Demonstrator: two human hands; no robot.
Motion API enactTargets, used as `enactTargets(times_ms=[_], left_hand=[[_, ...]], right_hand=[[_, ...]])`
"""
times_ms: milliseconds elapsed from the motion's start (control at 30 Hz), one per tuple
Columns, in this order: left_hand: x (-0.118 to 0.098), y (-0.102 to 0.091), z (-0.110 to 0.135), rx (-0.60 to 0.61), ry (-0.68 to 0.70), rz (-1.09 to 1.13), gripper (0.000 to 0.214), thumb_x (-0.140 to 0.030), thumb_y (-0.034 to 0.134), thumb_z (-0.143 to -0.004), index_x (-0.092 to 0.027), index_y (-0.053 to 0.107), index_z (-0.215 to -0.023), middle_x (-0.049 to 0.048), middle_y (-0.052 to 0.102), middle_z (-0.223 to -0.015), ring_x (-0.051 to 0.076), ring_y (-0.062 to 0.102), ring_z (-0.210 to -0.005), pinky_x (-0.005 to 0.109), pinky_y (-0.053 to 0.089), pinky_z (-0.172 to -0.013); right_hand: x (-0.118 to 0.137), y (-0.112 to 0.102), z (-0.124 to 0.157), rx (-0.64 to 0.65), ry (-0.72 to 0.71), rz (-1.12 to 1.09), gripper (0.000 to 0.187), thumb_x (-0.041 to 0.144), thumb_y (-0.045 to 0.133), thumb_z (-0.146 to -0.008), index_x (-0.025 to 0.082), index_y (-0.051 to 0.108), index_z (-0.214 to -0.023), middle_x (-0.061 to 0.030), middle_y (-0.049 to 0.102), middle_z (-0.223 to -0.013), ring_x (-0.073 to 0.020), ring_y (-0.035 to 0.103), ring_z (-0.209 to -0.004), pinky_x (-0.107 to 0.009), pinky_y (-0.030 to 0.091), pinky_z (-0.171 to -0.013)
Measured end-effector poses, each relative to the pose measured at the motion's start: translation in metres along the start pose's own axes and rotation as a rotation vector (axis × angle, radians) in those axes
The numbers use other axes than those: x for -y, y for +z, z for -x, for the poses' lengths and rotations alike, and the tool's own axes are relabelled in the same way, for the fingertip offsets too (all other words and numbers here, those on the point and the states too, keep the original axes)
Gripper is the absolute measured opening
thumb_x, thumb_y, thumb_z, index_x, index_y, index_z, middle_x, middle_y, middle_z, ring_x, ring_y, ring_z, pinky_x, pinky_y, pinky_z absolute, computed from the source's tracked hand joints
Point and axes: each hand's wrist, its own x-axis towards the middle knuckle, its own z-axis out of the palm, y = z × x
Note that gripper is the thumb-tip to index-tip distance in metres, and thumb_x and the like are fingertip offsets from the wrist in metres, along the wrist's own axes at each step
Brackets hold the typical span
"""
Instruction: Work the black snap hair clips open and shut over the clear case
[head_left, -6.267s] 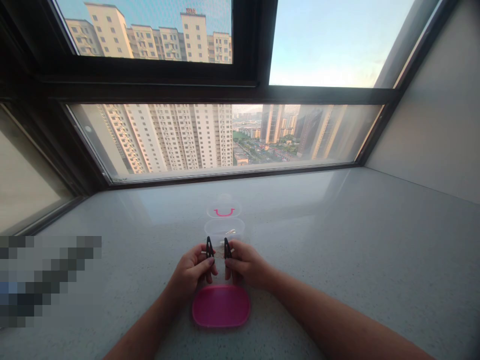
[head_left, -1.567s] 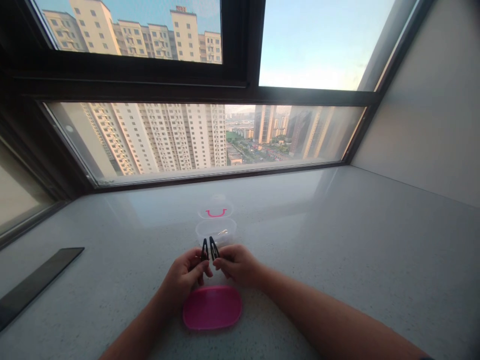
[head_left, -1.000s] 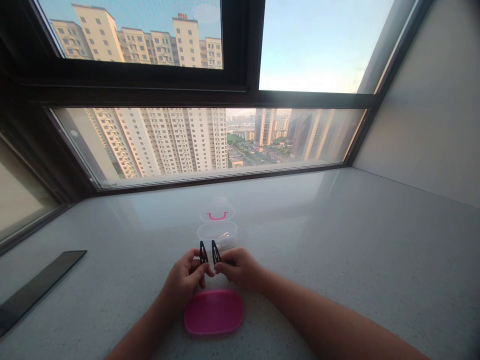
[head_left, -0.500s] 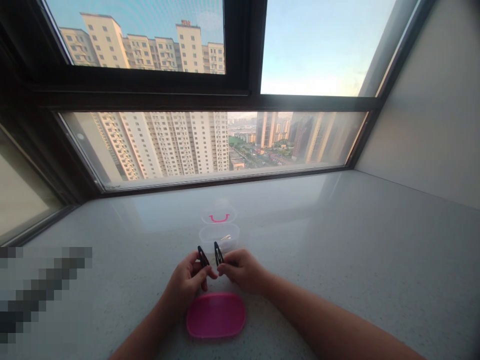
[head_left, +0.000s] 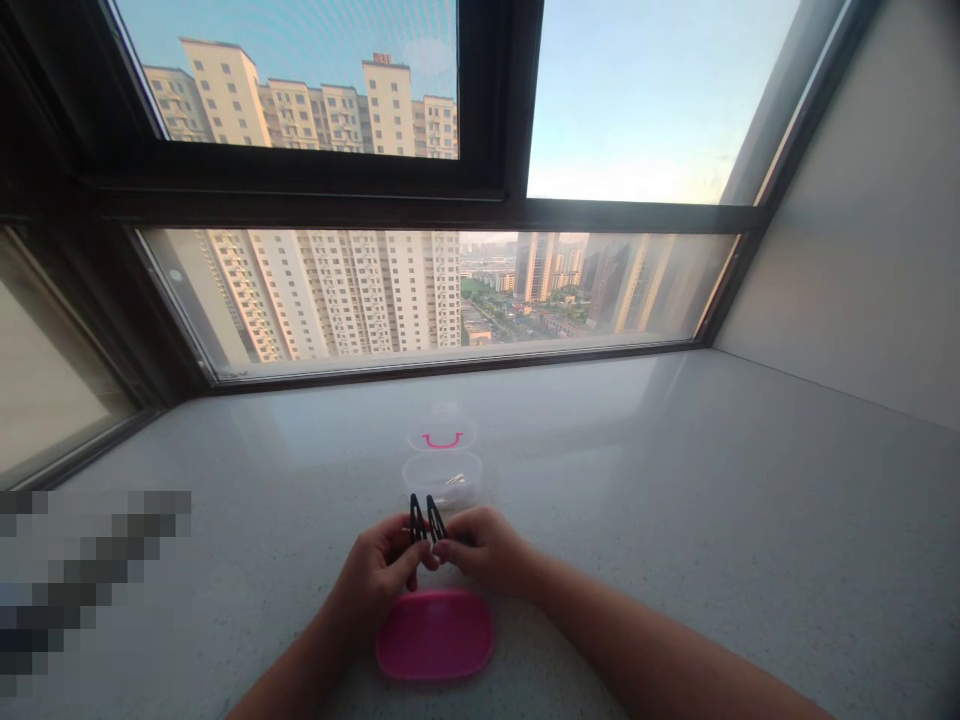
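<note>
Two black snap hair clips stand upright, side by side, above a pale speckled sill. My left hand (head_left: 379,572) pinches the left hair clip (head_left: 414,515) between thumb and fingers. My right hand (head_left: 486,545) pinches the right hair clip (head_left: 436,516) the same way. The clips' tips almost touch. Just beyond them sits a small clear plastic box (head_left: 444,478) with a thin metal piece inside. A pink oval lid (head_left: 436,634) lies flat on the sill under my wrists.
Behind the box lies a clear lid with a pink handle (head_left: 442,437). The sill (head_left: 675,500) runs wide to the right, up to a grey wall (head_left: 862,250). A dark-framed window (head_left: 450,290) closes the far edge. A blurred patch covers something at the left.
The two clips came closer together, from a small gap to nearly touching. My hands stayed above the pink lid; the view shifted slightly.
</note>
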Motion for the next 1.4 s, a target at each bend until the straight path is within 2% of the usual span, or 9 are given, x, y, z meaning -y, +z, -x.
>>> enactTargets(times_ms=[300,533,667,800,1233,1400], left_hand=[[0.005,0.002,0.001,0.051,0.067,0.017,0.023,-0.031,0.056,-0.081,-0.013,0.061,-0.095,0.0025,0.060,-0.068,0.014,0.055,-0.063,0.021,0.044,-0.048],[0.006,0.002,0.000,-0.014,0.057,-0.065,0.023,-0.034,0.054,-0.081,-0.013,0.060,-0.090,0.0009,0.059,-0.066,0.010,0.048,-0.050,0.020,0.041,-0.046],[0.001,0.005,0.001,0.003,0.090,-0.100,0.023,-0.034,0.055,-0.080,-0.013,0.063,-0.085,0.0020,0.060,-0.066,0.011,0.050,-0.052,0.021,0.041,-0.048],[0.001,0.004,-0.002,-0.016,0.057,-0.066,0.022,-0.034,0.057,-0.078,-0.014,0.063,-0.083,0.0012,0.060,-0.064,0.010,0.049,-0.048,0.020,0.040,-0.046],[-0.004,0.001,-0.004,0.006,-0.011,-0.035,0.026,-0.038,0.058,-0.078,-0.012,0.063,-0.076,0.0010,0.059,-0.063,0.008,0.047,-0.046,0.019,0.038,-0.044],[-0.001,0.000,-0.006,-0.001,-0.049,-0.020,0.028,-0.041,0.060,-0.076,-0.013,0.063,-0.075,0.0000,0.058,-0.059,0.008,0.044,-0.044,0.018,0.034,-0.041]], right_hand=[[0.008,0.000,-0.001,0.109,-0.107,-0.052,0.030,0.035,0.050,-0.085,0.011,0.059,-0.070,0.0000,0.051,-0.067,-0.0091,0.043,-0.061,-0.020,0.033,-0.057],[0.001,-0.002,0.000,0.039,-0.021,-0.117,0.038,0.045,0.045,-0.087,0.013,0.053,-0.069,0.0032,0.041,-0.055,-0.0069,0.036,-0.048,-0.018,0.028,-0.045],[0.003,-0.001,0.000,0.093,-0.044,-0.136,0.039,0.047,0.045,-0.086,0.012,0.054,-0.069,0.0023,0.043,-0.060,-0.0065,0.036,-0.049,-0.018,0.029,-0.047],[0.006,0.000,-0.002,0.106,-0.045,-0.102,0.040,0.049,0.045,-0.086,0.013,0.054,-0.070,0.0021,0.044,-0.061,-0.0067,0.036,-0.050,-0.018,0.029,-0.047],[0.000,0.000,-0.003,0.059,-0.002,-0.091,0.037,0.043,0.044,-0.088,0.012,0.054,-0.072,0.0030,0.043,-0.054,-0.0077,0.038,-0.049,-0.019,0.029,-0.047],[-0.001,0.000,-0.004,0.048,0.019,-0.109,0.029,0.035,0.046,-0.087,0.013,0.053,-0.070,0.0034,0.043,-0.052,-0.0071,0.038,-0.047,-0.018,0.029,-0.046]])
